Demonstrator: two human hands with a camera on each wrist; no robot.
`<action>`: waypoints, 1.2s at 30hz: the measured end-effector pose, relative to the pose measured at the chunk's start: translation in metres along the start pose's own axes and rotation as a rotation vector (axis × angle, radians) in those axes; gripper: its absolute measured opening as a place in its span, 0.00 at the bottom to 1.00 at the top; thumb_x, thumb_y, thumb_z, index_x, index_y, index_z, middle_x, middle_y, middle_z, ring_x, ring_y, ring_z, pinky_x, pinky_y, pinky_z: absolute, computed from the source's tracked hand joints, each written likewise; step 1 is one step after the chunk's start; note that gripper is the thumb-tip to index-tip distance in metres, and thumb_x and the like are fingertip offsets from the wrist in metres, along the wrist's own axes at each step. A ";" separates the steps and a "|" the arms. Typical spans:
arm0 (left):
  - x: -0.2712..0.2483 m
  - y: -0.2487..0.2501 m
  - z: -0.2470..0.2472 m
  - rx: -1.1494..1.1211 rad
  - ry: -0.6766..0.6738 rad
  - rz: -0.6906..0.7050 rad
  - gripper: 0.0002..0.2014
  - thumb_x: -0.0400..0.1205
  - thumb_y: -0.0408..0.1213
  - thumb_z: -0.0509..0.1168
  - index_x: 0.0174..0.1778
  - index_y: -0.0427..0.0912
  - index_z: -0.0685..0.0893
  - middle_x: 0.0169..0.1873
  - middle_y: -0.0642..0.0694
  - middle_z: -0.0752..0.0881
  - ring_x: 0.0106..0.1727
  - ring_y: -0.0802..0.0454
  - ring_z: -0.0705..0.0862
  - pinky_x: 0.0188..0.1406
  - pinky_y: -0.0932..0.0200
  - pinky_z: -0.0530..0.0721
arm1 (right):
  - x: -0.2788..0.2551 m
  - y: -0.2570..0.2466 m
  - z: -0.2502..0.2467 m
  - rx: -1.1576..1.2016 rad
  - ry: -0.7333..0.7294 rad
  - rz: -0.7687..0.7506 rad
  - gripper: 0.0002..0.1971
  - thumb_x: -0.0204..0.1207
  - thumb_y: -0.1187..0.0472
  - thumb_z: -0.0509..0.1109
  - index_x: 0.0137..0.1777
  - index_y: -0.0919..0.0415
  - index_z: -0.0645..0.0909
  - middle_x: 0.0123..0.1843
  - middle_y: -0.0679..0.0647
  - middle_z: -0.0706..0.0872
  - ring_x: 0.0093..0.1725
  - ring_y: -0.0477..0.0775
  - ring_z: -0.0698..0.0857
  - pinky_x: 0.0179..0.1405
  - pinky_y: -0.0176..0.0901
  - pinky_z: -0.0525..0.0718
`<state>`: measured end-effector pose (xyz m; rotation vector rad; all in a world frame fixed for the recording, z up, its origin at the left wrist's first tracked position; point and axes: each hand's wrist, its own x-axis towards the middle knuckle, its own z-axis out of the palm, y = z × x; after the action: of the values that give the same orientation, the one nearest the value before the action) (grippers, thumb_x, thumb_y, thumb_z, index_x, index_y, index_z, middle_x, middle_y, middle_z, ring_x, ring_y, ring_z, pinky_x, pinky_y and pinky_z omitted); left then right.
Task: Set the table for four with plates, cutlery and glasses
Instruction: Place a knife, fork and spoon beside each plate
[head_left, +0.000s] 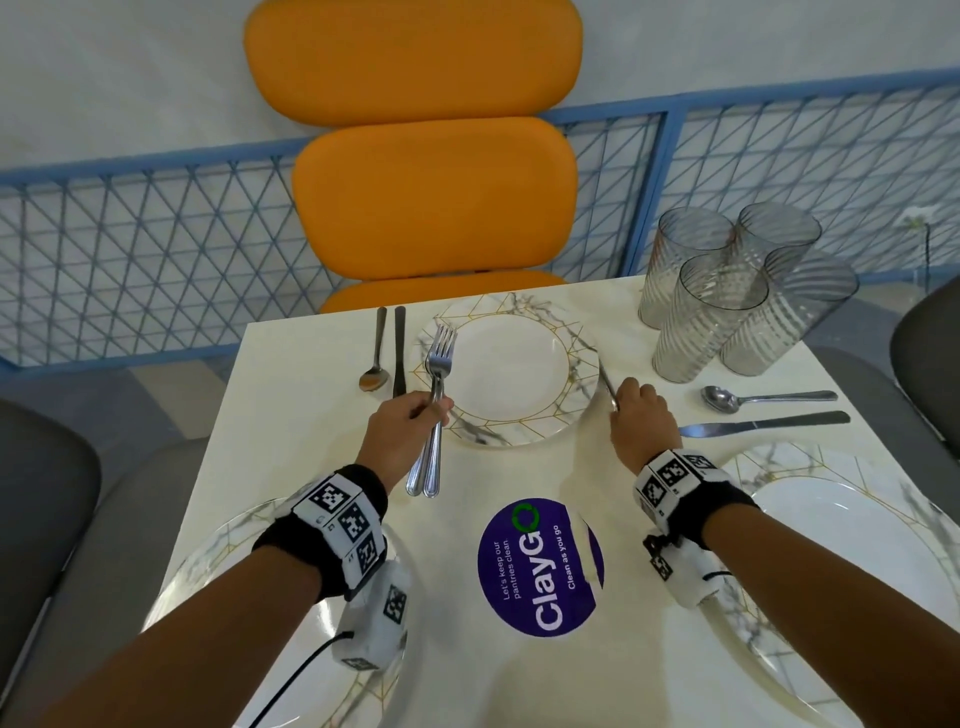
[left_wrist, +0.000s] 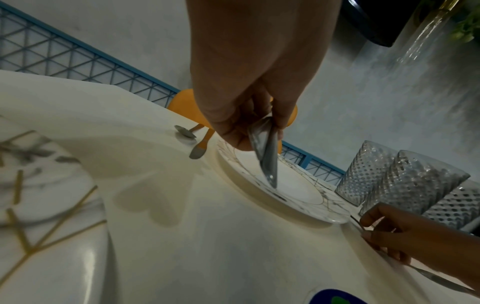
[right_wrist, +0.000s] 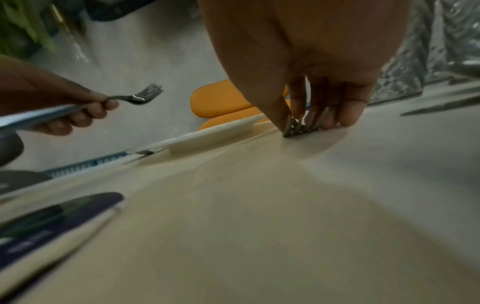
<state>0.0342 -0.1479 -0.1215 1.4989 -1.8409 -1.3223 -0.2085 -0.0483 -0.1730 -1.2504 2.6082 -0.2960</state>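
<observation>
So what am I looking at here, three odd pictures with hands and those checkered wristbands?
No machine here: a person is setting a table while wearing three cameras. The big picture comes from a camera on the head, looking down. The other two come from cameras on each wrist, looking along the fingers, so everything there looks tilted.

The left hand grips two forks above the far plate. The right hand pinches another fork down on the table beside that plate. Left of the plate lie a spoon and a knife; another spoon and knife lie at right. Four glasses stand grouped in the far corner, and a purple sticker sits mid-table.
</observation>
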 end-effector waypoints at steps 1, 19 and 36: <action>0.000 -0.001 0.000 -0.001 0.000 0.002 0.15 0.81 0.44 0.64 0.44 0.33 0.86 0.38 0.40 0.81 0.40 0.49 0.75 0.37 0.64 0.70 | 0.004 0.001 -0.001 -0.026 0.009 0.005 0.15 0.80 0.66 0.59 0.65 0.67 0.67 0.61 0.65 0.77 0.59 0.65 0.78 0.55 0.53 0.78; 0.004 -0.005 -0.009 -0.001 0.024 0.009 0.15 0.82 0.44 0.64 0.43 0.34 0.86 0.39 0.38 0.84 0.40 0.51 0.76 0.39 0.64 0.71 | 0.057 -0.018 -0.013 -0.255 -0.102 -0.039 0.21 0.81 0.69 0.55 0.75 0.68 0.64 0.71 0.62 0.68 0.68 0.66 0.71 0.66 0.53 0.74; 0.008 -0.015 -0.012 0.020 0.028 -0.002 0.16 0.81 0.46 0.64 0.46 0.35 0.86 0.42 0.33 0.85 0.41 0.49 0.77 0.41 0.63 0.72 | 0.088 -0.019 -0.009 -0.216 -0.160 -0.058 0.21 0.81 0.71 0.52 0.74 0.69 0.65 0.76 0.60 0.64 0.68 0.69 0.71 0.67 0.55 0.72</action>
<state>0.0486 -0.1599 -0.1303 1.5225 -1.8402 -1.2808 -0.2509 -0.1286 -0.1702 -1.3580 2.5214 0.0766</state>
